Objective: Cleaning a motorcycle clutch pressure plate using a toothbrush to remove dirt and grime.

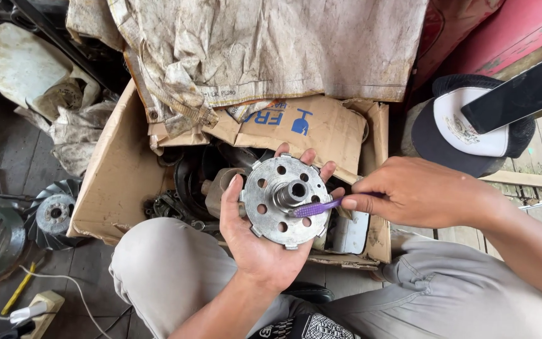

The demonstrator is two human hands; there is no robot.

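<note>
The round grey metal hub (285,201), ringed with holes and notched at its rim, faces up with its central boss raised. The purple brush (315,208) lies nearly level, its head touching that boss.

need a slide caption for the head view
Left hand holds a holed metal disc over a cardboard box; right hand brushes its hub with a purple toothbrush.

Perforated metal disc (285,202) in left hand (255,242), purple brush (316,208) in right hand (418,191).
</note>
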